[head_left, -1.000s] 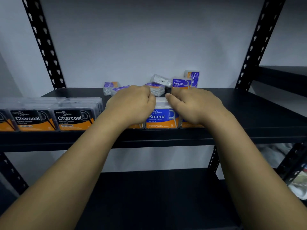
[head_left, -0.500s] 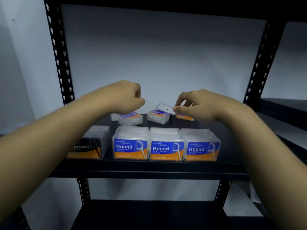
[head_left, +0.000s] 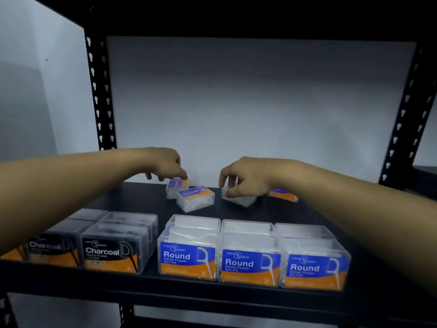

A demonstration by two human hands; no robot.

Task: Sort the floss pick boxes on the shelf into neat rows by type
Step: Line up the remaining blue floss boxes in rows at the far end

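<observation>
Smooth boxes (head_left: 195, 198), hands (head_left: 246, 179) now gripping two

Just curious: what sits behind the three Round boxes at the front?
Small Smooth boxes, scattered: left hand touches one, right hand grips another, hiding its label.

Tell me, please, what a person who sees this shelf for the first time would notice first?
Probably the three Round boxes lined up at the shelf's front edge, right of the dark Charcoal boxes. Behind them, the left hand touches a tilted small box beside the loose Smooth box, while the right hand holds another small box.
</observation>
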